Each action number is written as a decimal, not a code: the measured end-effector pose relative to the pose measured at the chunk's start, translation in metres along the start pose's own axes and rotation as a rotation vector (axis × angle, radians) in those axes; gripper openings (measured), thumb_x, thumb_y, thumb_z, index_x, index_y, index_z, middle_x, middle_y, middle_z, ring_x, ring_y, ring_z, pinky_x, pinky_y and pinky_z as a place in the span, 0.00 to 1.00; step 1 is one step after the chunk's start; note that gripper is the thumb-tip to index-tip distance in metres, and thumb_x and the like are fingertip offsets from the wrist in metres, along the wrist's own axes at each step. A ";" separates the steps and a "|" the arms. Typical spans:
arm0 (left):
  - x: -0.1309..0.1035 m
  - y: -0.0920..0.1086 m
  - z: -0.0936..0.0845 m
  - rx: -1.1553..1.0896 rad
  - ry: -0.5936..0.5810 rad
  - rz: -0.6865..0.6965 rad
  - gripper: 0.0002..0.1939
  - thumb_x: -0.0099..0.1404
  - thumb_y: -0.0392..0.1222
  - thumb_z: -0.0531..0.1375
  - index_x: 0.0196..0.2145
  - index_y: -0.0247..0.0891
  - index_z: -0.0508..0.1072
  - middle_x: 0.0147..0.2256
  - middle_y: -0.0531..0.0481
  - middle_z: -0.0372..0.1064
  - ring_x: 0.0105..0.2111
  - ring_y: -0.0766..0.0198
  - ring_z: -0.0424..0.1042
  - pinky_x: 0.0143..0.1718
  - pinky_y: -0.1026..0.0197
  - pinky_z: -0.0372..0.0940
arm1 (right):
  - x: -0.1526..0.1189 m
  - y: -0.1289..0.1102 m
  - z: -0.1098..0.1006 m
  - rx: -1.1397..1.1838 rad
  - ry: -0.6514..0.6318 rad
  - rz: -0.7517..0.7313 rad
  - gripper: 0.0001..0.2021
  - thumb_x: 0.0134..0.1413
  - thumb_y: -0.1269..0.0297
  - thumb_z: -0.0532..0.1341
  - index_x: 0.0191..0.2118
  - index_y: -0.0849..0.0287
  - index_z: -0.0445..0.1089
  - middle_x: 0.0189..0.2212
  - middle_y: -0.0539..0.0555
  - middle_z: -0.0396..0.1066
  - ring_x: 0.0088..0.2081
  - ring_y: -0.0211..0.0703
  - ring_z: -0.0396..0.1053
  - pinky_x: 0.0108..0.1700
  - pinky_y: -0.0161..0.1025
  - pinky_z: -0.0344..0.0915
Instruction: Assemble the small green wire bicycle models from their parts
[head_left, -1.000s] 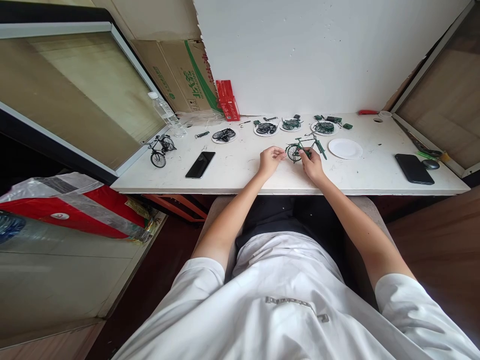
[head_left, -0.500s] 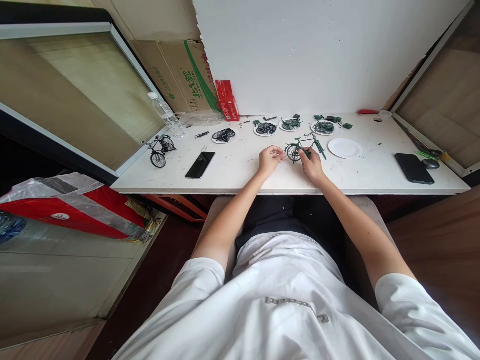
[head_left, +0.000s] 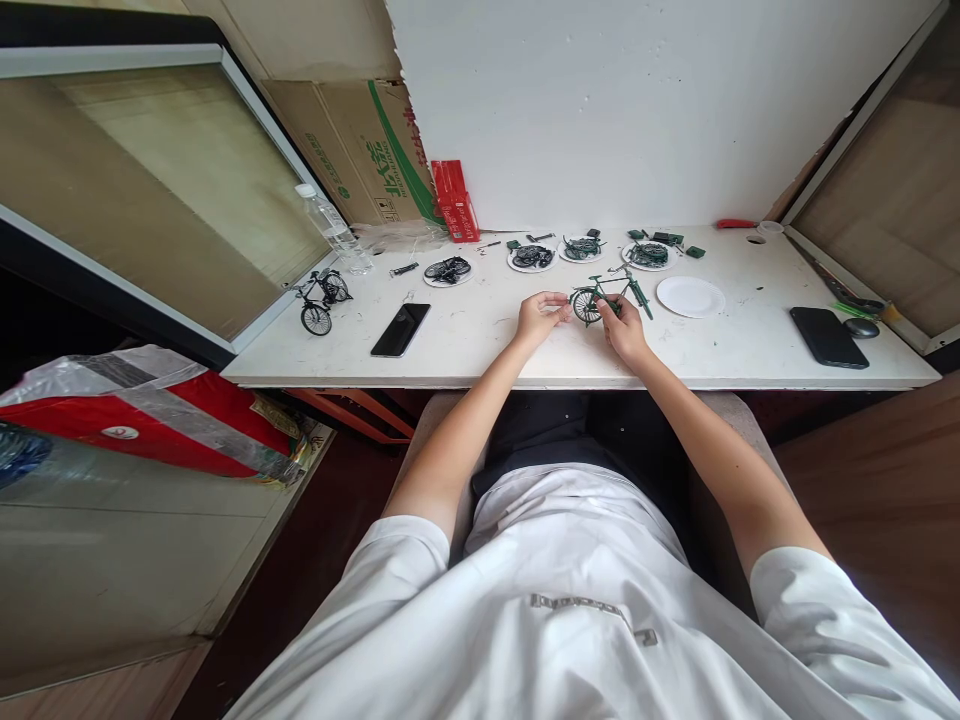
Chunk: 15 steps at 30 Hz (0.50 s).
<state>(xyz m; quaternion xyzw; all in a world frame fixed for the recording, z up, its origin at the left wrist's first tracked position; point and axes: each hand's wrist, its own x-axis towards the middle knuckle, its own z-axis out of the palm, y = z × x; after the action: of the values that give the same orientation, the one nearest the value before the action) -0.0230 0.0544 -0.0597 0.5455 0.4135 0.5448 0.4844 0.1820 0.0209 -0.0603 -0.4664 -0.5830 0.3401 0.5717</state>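
A small green model bicycle (head_left: 587, 305) is held over the front part of the table. Its one visible wheel is at the left end, and a fork slants down at the right end. My right hand (head_left: 628, 336) is closed on the frame, with the thumb beside the wheel. At the wheel's left edge, my left hand (head_left: 538, 320) has thumb and fingers pinched together by the rear of the bicycle. What lies between those fingertips is too small to make out.
A white paper plate (head_left: 691, 297) lies right of the bicycle. Behind are plates of green parts (head_left: 649, 256) and black parts (head_left: 448, 270). A black model bicycle (head_left: 324, 300), a phone (head_left: 401, 330) and a bottle (head_left: 335, 230) stand or lie left; a black phone (head_left: 828, 337) lies right.
My left fingertips have shifted slightly, closer in against the wheel's left edge. The right hand and the bicycle have barely moved.
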 end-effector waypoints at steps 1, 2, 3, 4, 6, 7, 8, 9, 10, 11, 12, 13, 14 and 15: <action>0.000 0.000 -0.001 -0.009 -0.006 -0.008 0.19 0.60 0.43 0.78 0.45 0.35 0.80 0.48 0.37 0.84 0.34 0.60 0.85 0.35 0.61 0.75 | 0.000 0.000 0.000 0.003 0.001 0.005 0.29 0.60 0.28 0.66 0.43 0.51 0.70 0.23 0.46 0.60 0.27 0.44 0.62 0.31 0.42 0.66; 0.001 -0.001 -0.001 -0.014 -0.009 -0.016 0.19 0.59 0.43 0.79 0.45 0.35 0.80 0.48 0.37 0.84 0.34 0.59 0.85 0.35 0.61 0.74 | 0.000 -0.001 0.000 0.006 0.001 0.011 0.29 0.60 0.28 0.67 0.43 0.51 0.70 0.23 0.46 0.60 0.27 0.44 0.62 0.31 0.42 0.67; 0.001 -0.001 -0.002 -0.015 -0.012 -0.023 0.20 0.59 0.44 0.79 0.45 0.36 0.80 0.48 0.37 0.84 0.34 0.59 0.85 0.35 0.61 0.74 | 0.000 -0.002 0.000 0.008 0.000 0.017 0.29 0.60 0.28 0.67 0.43 0.51 0.71 0.22 0.46 0.61 0.27 0.44 0.63 0.31 0.42 0.67; 0.001 -0.001 -0.002 -0.013 -0.015 -0.030 0.21 0.59 0.45 0.79 0.46 0.36 0.81 0.48 0.37 0.84 0.34 0.59 0.85 0.35 0.61 0.74 | -0.001 -0.003 0.000 0.009 -0.003 0.021 0.28 0.60 0.28 0.67 0.43 0.51 0.71 0.22 0.46 0.61 0.27 0.44 0.63 0.31 0.42 0.68; 0.001 -0.001 -0.003 -0.011 -0.024 -0.044 0.21 0.59 0.46 0.80 0.46 0.36 0.81 0.49 0.37 0.84 0.35 0.59 0.85 0.35 0.61 0.75 | -0.001 -0.004 0.001 0.011 -0.010 0.021 0.28 0.60 0.29 0.67 0.43 0.51 0.71 0.23 0.46 0.62 0.28 0.45 0.64 0.32 0.42 0.69; 0.001 -0.001 -0.003 -0.011 -0.030 -0.050 0.22 0.58 0.46 0.80 0.46 0.36 0.81 0.49 0.37 0.84 0.35 0.58 0.85 0.35 0.61 0.75 | -0.001 -0.005 0.001 0.011 -0.013 0.019 0.28 0.60 0.29 0.67 0.43 0.51 0.71 0.23 0.46 0.62 0.28 0.45 0.65 0.32 0.42 0.69; 0.001 -0.001 -0.003 -0.012 -0.035 -0.056 0.22 0.58 0.46 0.80 0.46 0.35 0.82 0.50 0.37 0.84 0.35 0.58 0.85 0.35 0.61 0.75 | -0.001 -0.006 0.001 0.009 -0.014 0.015 0.28 0.60 0.29 0.67 0.43 0.51 0.71 0.24 0.47 0.63 0.29 0.45 0.65 0.33 0.42 0.69; 0.001 -0.001 -0.003 -0.013 -0.039 -0.060 0.22 0.58 0.46 0.80 0.46 0.35 0.82 0.50 0.37 0.84 0.35 0.58 0.85 0.36 0.61 0.75 | -0.001 -0.006 0.001 0.007 -0.016 0.010 0.28 0.60 0.29 0.67 0.43 0.51 0.70 0.24 0.47 0.63 0.29 0.45 0.65 0.33 0.42 0.69; 0.001 -0.001 -0.004 -0.015 -0.042 -0.061 0.22 0.58 0.46 0.80 0.46 0.35 0.82 0.50 0.37 0.84 0.35 0.58 0.85 0.36 0.61 0.75 | -0.001 -0.005 0.001 0.003 -0.017 0.005 0.28 0.61 0.29 0.66 0.43 0.51 0.70 0.25 0.47 0.63 0.30 0.45 0.65 0.33 0.42 0.68; 0.001 -0.001 -0.004 -0.018 -0.046 -0.060 0.22 0.58 0.46 0.80 0.46 0.35 0.82 0.50 0.37 0.84 0.35 0.58 0.85 0.36 0.61 0.75 | -0.001 -0.005 0.001 0.000 -0.018 0.001 0.28 0.61 0.29 0.66 0.43 0.51 0.70 0.25 0.47 0.64 0.30 0.45 0.65 0.33 0.42 0.68; 0.000 -0.001 -0.004 -0.023 -0.050 -0.059 0.22 0.58 0.45 0.80 0.47 0.35 0.82 0.50 0.37 0.84 0.35 0.58 0.85 0.36 0.61 0.74 | -0.001 -0.004 0.001 -0.001 -0.018 -0.002 0.28 0.61 0.29 0.66 0.43 0.51 0.70 0.26 0.48 0.64 0.30 0.45 0.65 0.33 0.42 0.68; 0.000 0.000 -0.004 -0.028 -0.052 -0.058 0.22 0.58 0.45 0.80 0.47 0.35 0.82 0.49 0.37 0.84 0.35 0.58 0.85 0.36 0.61 0.74 | -0.001 -0.003 0.001 0.000 -0.017 -0.005 0.28 0.61 0.29 0.66 0.44 0.52 0.70 0.26 0.48 0.65 0.31 0.45 0.66 0.34 0.42 0.68; 0.000 0.000 -0.004 -0.033 -0.052 -0.058 0.22 0.59 0.44 0.80 0.47 0.35 0.82 0.49 0.37 0.84 0.35 0.58 0.85 0.36 0.61 0.74 | -0.001 -0.002 0.001 0.002 -0.015 -0.008 0.28 0.61 0.29 0.66 0.44 0.52 0.70 0.26 0.48 0.65 0.31 0.45 0.66 0.34 0.42 0.68; 0.000 0.000 -0.004 -0.037 -0.053 -0.060 0.22 0.59 0.43 0.80 0.48 0.35 0.82 0.49 0.37 0.84 0.35 0.59 0.85 0.35 0.61 0.74 | -0.001 -0.002 0.001 0.005 -0.014 -0.009 0.28 0.61 0.29 0.66 0.44 0.52 0.70 0.26 0.48 0.65 0.31 0.45 0.66 0.34 0.42 0.68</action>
<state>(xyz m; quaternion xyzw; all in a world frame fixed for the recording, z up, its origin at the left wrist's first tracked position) -0.0267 0.0547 -0.0600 0.5381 0.4066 0.5229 0.5212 0.1805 0.0197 -0.0591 -0.4599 -0.5882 0.3421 0.5705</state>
